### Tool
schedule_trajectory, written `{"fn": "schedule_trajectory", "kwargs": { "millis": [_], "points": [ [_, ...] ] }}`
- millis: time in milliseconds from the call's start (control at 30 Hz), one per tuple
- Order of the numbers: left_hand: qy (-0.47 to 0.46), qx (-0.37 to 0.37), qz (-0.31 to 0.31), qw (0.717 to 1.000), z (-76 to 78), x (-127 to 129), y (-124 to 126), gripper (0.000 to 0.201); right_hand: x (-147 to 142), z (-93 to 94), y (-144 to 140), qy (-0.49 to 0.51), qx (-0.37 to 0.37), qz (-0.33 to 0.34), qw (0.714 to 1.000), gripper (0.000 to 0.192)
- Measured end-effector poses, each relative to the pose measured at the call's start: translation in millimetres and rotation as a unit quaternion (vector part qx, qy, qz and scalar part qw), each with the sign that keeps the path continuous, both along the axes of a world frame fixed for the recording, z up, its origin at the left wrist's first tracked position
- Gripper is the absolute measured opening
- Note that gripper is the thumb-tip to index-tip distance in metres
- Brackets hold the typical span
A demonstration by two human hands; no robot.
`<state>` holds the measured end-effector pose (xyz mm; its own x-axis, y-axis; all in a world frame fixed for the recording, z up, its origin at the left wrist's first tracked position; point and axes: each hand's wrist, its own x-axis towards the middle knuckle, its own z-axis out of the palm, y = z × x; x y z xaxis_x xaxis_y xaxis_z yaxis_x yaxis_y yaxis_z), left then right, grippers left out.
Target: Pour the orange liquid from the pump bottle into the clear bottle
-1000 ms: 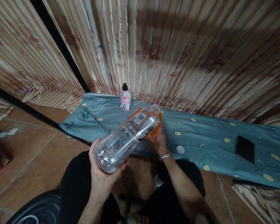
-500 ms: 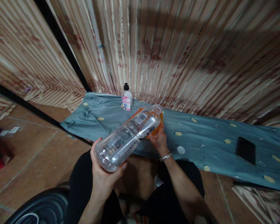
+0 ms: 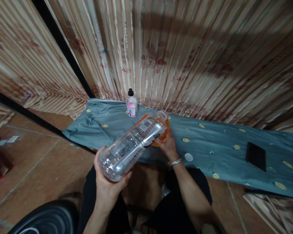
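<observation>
Two hands: both are on the pouring work, with little changed over the last second
Curtain [image 3: 185,48]: striped, with faint red printed marks too blurred to read
Cloth [image 3: 222,146]: teal sheet with yellow spots, spread over the low worktop under everything
Clear bottle [image 3: 134,143]: tipped on its side, mouth down over the orange container; its tilt and place match a second ago, so the pour looks to be holding steady or nearly spent
Bottle label: a barcode patch and a dark strip of small print, none of it legible
Left hand [image 3: 109,182]: fingers wrapped tight round the base of the clear bottle
Right hand [image 3: 167,144]: clamped on the orange container [image 3: 162,136], steadying it on the cloth
Phone [image 3: 256,156]: dark slab lying well apart to the right
Small bottle [image 3: 131,104]: black cap, pink label, writing unreadable
White cap [image 3: 188,157]: round disc on the cloth near the right wrist
</observation>
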<state>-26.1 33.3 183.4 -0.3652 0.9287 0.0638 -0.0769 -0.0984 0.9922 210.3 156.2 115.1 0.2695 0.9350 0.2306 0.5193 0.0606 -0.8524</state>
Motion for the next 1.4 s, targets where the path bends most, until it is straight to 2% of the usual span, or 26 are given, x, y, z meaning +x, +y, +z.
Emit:
{"fn": "schedule_trajectory", "kwargs": {
  "millis": [167, 300, 467, 667, 1000, 1400],
  "points": [
    [-0.057, -0.003, 0.007, 0.998, 9.2, 7.7, -1.3, 0.113, 0.6, -1.6, 5.1, 0.011, -0.014, -0.001, 1.000, 0.104],
    [-0.063, -0.006, 0.004, 0.998, 9.9, 7.9, -2.2, 0.116, -0.5, -1.0, 6.9, 0.021, 0.018, 0.000, 1.000, 0.102],
    [-0.097, -0.007, -0.018, 0.995, 7.5, 5.3, -1.7, 0.124, -2.5, 0.3, 7.9, 0.011, 0.014, -0.005, 1.000, 0.085],
    [-0.088, 0.000, 0.001, 0.996, 11.8, 8.3, 0.1, 0.105, -3.3, 3.1, 8.3, 0.005, 0.008, -0.013, 1.000, 0.073],
    [-0.085, -0.015, -0.045, 0.995, -12.7, -13.8, 5.3, 0.105, -5.8, 3.9, 7.9, 0.004, 0.004, -0.027, 1.000, 0.068],
    [-0.083, -0.011, -0.032, 0.996, -7.2, -10.1, 3.7, 0.106, -6.3, 2.1, 7.1, -0.006, 0.006, -0.028, 1.000, 0.064]
  ]
}}
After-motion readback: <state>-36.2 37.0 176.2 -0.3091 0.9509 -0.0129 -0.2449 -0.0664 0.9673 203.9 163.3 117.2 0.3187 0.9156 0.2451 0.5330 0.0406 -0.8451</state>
